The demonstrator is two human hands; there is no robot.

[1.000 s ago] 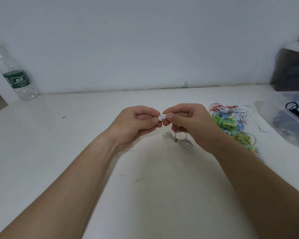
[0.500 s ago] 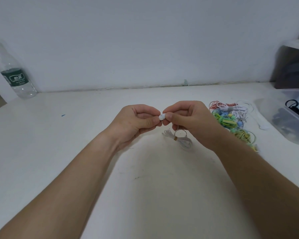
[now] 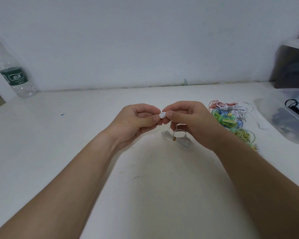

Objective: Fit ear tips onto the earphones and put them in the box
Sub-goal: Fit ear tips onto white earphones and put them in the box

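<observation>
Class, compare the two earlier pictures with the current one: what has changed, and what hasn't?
Nothing visibly moved. The left hand and right hand still pinch the white earpiece between them, its bundled cable below. The earphone pile, box and bottle stay put.

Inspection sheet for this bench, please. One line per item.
Surface: white table, few small marks.
Job's things: white earbud pinched between both hands; coloured earphone pile right of them; clear box far right, dark items inside.
Clutter: water bottle upright, back left.
Grippers: left hand and right hand both pinch the earbud.
Cables: white tied cable coil on table below right hand.
Surroundings: white wall; dark unit at right.
</observation>
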